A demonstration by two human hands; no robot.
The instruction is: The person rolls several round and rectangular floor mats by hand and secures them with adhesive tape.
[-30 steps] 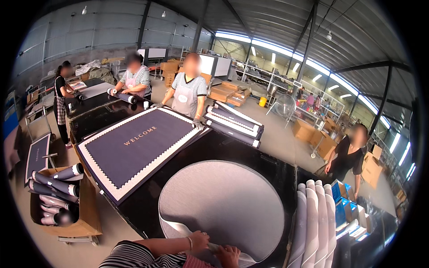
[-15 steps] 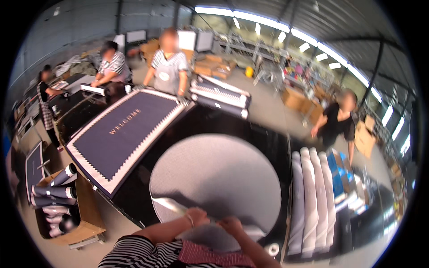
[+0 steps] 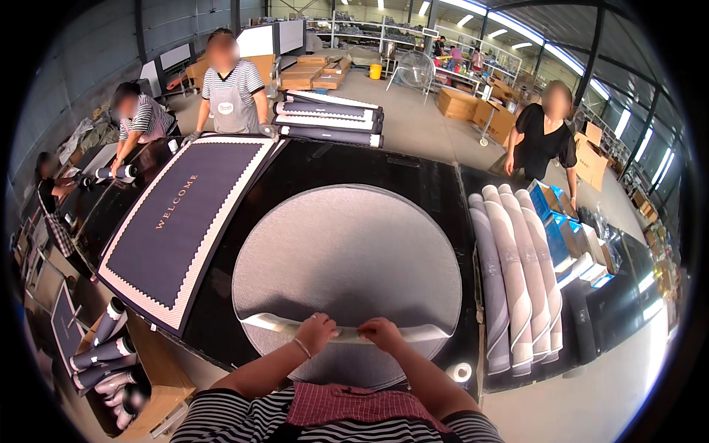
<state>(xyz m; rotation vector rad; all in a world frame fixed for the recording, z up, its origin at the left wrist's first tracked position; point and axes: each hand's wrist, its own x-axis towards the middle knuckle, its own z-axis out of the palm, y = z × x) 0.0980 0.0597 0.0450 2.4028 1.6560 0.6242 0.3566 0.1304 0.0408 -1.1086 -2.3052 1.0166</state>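
A large round grey mat (image 3: 347,244) lies on the black table in front of me. Its near edge is turned up into a pale strip (image 3: 428,333) running from side to side. My left hand (image 3: 316,332), with a band at the wrist, is closed on the middle of that turned-up edge. Just to its right, my right hand (image 3: 380,334) pinches the same edge, fingers bent. Nearer my body, below the strip, more grey round surface (image 3: 332,369) shows. A small white roll (image 3: 460,371) sits on the table right of the mat.
Left lies a dark rectangular mat (image 3: 177,199) with a pale border; a person (image 3: 233,96) stands at its far end. Rolled mats (image 3: 517,280) and blue boxes (image 3: 554,214) lie right, near another person (image 3: 543,140). A carton (image 3: 159,369) with rolled mats stands lower left.
Both hands have moved forward, away from my body, with the mat's edge, and the pale strip now spans the mat's width. My view has turned, and the co-worker at right stands more upright.
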